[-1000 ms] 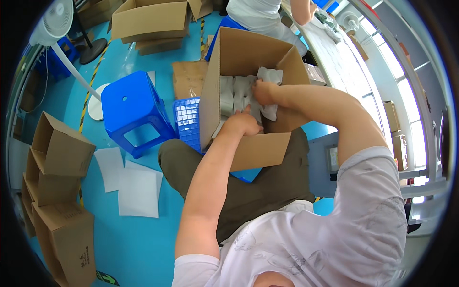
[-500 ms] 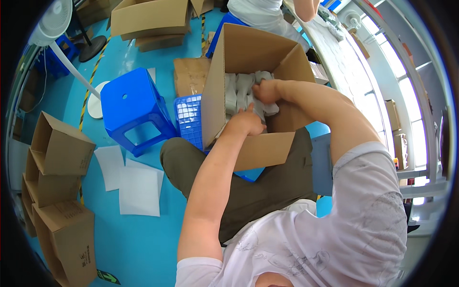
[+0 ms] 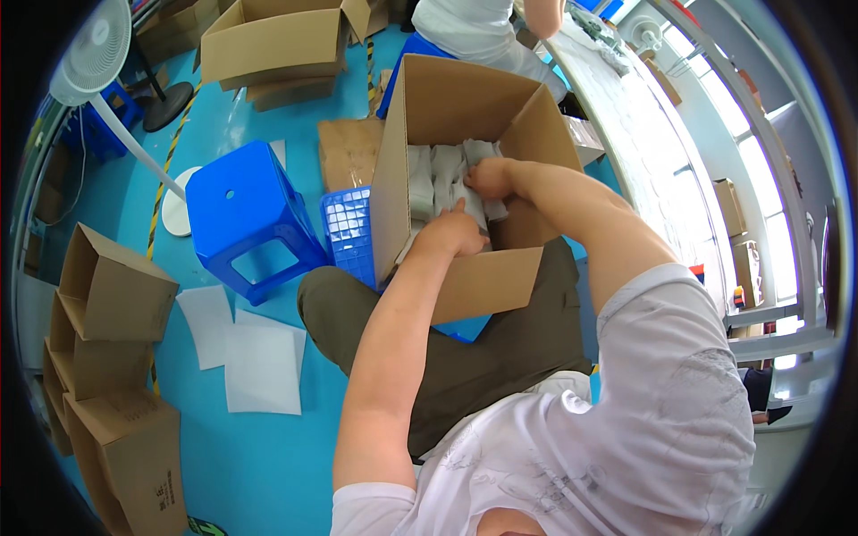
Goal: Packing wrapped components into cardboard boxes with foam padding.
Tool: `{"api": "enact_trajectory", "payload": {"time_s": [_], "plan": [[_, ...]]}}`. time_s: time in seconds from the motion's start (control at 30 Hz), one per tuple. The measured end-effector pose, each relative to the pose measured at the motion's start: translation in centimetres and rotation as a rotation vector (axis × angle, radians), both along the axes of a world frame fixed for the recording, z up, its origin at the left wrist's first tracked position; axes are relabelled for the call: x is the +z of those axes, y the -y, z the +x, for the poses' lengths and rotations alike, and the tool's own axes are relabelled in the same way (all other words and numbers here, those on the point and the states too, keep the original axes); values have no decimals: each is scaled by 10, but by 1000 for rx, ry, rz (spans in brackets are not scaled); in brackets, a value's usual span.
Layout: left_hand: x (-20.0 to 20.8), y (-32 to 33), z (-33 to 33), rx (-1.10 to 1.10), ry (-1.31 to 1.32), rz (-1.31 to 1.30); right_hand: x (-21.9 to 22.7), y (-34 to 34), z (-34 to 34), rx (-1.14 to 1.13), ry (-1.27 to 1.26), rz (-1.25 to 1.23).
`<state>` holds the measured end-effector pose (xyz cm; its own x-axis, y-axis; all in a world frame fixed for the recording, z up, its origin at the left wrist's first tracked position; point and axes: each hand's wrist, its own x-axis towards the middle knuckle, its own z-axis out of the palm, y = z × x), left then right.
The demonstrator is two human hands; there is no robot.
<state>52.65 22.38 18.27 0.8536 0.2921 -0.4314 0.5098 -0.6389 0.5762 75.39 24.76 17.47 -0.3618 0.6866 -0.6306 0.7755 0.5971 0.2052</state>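
An open cardboard box (image 3: 487, 284) stands between my knees with several pale grey, soft-wrapped packets (image 3: 446, 165) lined up inside. Both my hands reach into it. My right hand (image 3: 492, 177), fingers curled, grips the top of a packet at the right end of the row. At the near side of the box my left hand (image 3: 454, 234) rests on the packets with its index finger stretched forward and its thumb apart. Its other fingers are partly hidden, and the lower parts of the packets cannot be seen.
A blue stool (image 3: 234, 192) and a blue plastic basket (image 3: 349, 223) stand left of the box. White sheets (image 3: 261, 366) lie on the floor. Open cartons (image 3: 125, 429) line the far left, beside a standing fan (image 3: 94, 54). Another person (image 3: 474, 27) sits beyond, by a long table (image 3: 626, 125).
My view has shifted slightly, so the whole scene sits a little lower. My right hand has moved slightly toward my left hand, still on the packet; my left hand stays near the box's front.
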Motion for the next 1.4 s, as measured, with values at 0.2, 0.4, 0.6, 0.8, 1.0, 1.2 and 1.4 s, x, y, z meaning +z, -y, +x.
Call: {"api": "enact_trajectory", "payload": {"time_s": [0.2, 0.4, 0.6, 0.8, 1.0, 1.2, 1.4], "plan": [[15, 3, 8, -32, 45, 18, 5, 6, 24, -58, -15, 74], [7, 1, 1, -71, 17, 59, 54, -21, -9, 485, 241, -203], [12, 3, 12, -43, 39, 37, 51, -8, 15, 168, 219, 253], [-7, -2, 5, -37, 26, 53, 44, -26, -15, -53, 174, 210], [7, 0, 15, -141, 94, 166, 26, -32, -14, -219, 286, 233], [15, -4, 29, -347, -44, 308, 21, -37, -14, -336, 245, 271], [10, -7, 36, -316, -80, 350, 19, -30, -21, -311, 267, 317]]}}
